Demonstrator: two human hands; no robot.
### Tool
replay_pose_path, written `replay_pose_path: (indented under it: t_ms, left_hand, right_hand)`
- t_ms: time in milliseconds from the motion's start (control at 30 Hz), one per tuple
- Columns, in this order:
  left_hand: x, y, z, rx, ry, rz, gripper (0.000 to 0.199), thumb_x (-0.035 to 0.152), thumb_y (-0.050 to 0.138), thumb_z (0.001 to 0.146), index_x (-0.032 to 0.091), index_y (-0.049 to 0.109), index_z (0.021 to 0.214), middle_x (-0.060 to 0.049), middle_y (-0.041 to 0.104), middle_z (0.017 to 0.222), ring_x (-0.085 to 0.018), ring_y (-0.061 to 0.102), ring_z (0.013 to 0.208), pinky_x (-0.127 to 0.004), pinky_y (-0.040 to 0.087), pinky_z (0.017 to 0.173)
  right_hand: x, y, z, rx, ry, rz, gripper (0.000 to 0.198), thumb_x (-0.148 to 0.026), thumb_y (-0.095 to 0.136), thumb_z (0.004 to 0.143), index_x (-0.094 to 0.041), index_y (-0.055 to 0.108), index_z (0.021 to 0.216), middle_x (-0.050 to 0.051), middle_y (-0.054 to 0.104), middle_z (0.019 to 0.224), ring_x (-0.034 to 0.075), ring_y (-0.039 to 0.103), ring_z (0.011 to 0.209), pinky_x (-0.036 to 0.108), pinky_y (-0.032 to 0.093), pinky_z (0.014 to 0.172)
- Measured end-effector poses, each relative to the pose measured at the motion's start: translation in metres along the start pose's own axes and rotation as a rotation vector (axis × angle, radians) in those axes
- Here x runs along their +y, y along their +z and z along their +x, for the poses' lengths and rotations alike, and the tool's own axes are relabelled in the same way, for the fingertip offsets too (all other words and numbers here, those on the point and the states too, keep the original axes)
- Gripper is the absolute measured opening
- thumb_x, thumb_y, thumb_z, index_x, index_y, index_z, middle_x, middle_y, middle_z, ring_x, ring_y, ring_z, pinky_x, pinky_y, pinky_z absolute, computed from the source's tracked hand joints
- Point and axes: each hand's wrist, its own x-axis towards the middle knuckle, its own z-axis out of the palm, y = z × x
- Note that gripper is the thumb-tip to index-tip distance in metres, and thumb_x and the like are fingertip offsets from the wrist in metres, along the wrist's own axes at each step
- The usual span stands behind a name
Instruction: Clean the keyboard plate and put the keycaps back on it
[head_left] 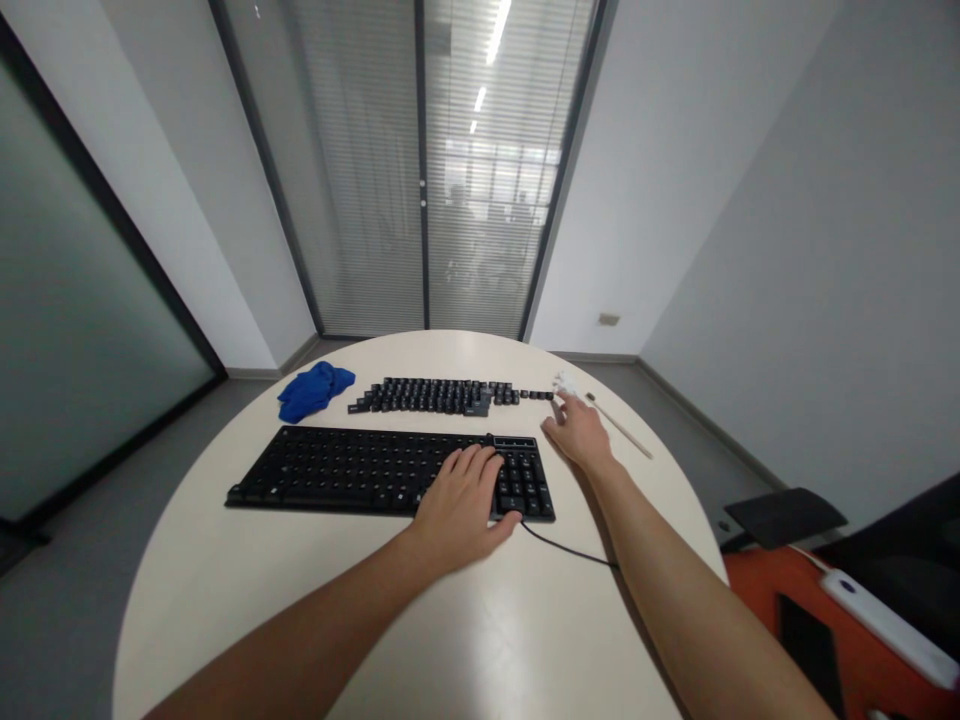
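Note:
A black keyboard (pixel 360 470) lies across the table, with most of its main section bare of keycaps and keys still on the number pad at its right end. My left hand (pixel 459 505) rests on the keyboard's right part, fingers stretched out and thumb spread near the front edge. Behind it, loose black keycaps (pixel 427 395) are laid out in rows, thinning to a single line toward the right. My right hand (pixel 579 432) reaches to that line's right end, index finger by the last keycap and thumb held apart. No object shows in its fingers.
A crumpled blue cloth (pixel 313 390) lies at the table's left back. White crumpled tissue (pixel 564 382) and a thin brush with a light handle (pixel 624 428) lie at the right. The keyboard's cable (pixel 566 548) runs under my right forearm. An orange chair (pixel 787 610) holds a white power strip (pixel 889 625).

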Motion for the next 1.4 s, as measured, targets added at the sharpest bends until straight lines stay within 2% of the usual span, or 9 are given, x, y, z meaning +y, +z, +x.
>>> replay_pose_path:
  t_ms: [133,267,400,500,667,867,1100,1267,1400]
  left_hand:
    - [0.001,0.000,0.000,0.003,0.000,0.005,0.061,0.049,0.058,0.090,0.010,0.050,0.136,-0.018,0.053,0.144,-0.035,0.044,0.136,-0.052,0.031,0.117]
    - [0.001,0.000,0.000,0.001,-0.005,0.011,0.059,0.049,0.058,0.090,0.011,0.050,0.135,-0.017,0.053,0.144,-0.035,0.045,0.135,-0.051,0.031,0.117]
    - [0.000,0.001,0.000,0.005,-0.004,0.008,0.061,0.050,0.058,0.090,0.011,0.050,0.136,-0.016,0.053,0.144,-0.034,0.045,0.136,-0.050,0.032,0.117]
    - [-0.001,0.002,0.000,0.006,-0.003,0.009,0.061,0.050,0.059,0.089,0.011,0.050,0.136,-0.017,0.053,0.144,-0.034,0.045,0.136,-0.051,0.032,0.118]
    - [-0.001,0.001,0.000,-0.001,-0.011,0.009,0.061,0.050,0.058,0.090,0.011,0.050,0.137,-0.016,0.053,0.144,-0.035,0.045,0.136,-0.051,0.032,0.117]
    - [0.000,0.001,0.000,-0.014,-0.011,0.015,0.062,0.051,0.058,0.089,0.011,0.050,0.136,-0.016,0.053,0.145,-0.034,0.044,0.137,-0.051,0.031,0.118]
    - [-0.001,0.000,0.000,-0.009,0.000,0.020,0.061,0.050,0.060,0.090,0.011,0.050,0.136,-0.017,0.054,0.144,-0.034,0.045,0.137,-0.051,0.033,0.117]
    - [-0.002,0.001,0.000,0.014,0.011,0.022,0.061,0.049,0.060,0.089,0.012,0.050,0.136,-0.016,0.055,0.143,-0.034,0.046,0.135,-0.051,0.034,0.117]
    - [-0.002,0.002,-0.001,0.027,0.016,0.021,0.060,0.048,0.061,0.089,0.013,0.050,0.136,-0.015,0.055,0.142,-0.033,0.046,0.135,-0.050,0.034,0.117]
  right_hand:
    - [-0.010,0.001,0.001,-0.008,0.046,-0.100,0.066,-0.037,0.054,0.089,-0.015,0.043,0.150,0.021,0.056,0.136,0.040,0.048,0.125,0.053,0.041,0.103]
    - [-0.016,-0.003,0.005,-0.080,0.087,-0.178,0.071,-0.043,0.050,0.090,-0.019,0.034,0.155,0.021,0.053,0.137,0.040,0.052,0.122,0.052,0.043,0.100]
    - [-0.018,-0.006,0.008,-0.121,0.094,-0.198,0.066,-0.047,0.047,0.092,-0.022,0.040,0.153,0.020,0.053,0.135,0.039,0.056,0.120,0.050,0.045,0.099]
    - [-0.018,-0.006,0.006,-0.101,0.096,-0.184,0.063,-0.046,0.047,0.091,-0.019,0.044,0.148,0.020,0.054,0.133,0.038,0.057,0.119,0.048,0.045,0.098]
    - [-0.018,-0.006,0.003,-0.061,0.082,-0.140,0.068,-0.043,0.051,0.090,-0.016,0.038,0.151,0.021,0.055,0.134,0.037,0.058,0.118,0.047,0.046,0.098]
    - [-0.018,-0.009,0.003,-0.066,0.072,-0.182,0.048,-0.038,0.050,0.092,-0.018,0.060,0.134,0.019,0.058,0.129,0.035,0.059,0.117,0.043,0.048,0.095]
    - [-0.017,-0.022,-0.008,-0.155,-0.004,-0.206,0.033,-0.027,0.048,0.095,-0.016,0.069,0.117,0.019,0.066,0.120,0.032,0.063,0.110,0.038,0.050,0.086]
    - [-0.015,-0.036,-0.011,-0.315,-0.076,-0.079,0.029,-0.030,0.050,0.094,-0.016,0.073,0.105,0.017,0.072,0.111,0.029,0.067,0.101,0.035,0.049,0.084]
    - [-0.016,-0.043,-0.012,-0.352,-0.201,0.157,0.031,-0.029,0.048,0.097,-0.015,0.067,0.118,0.014,0.074,0.110,0.024,0.068,0.097,0.032,0.048,0.086]
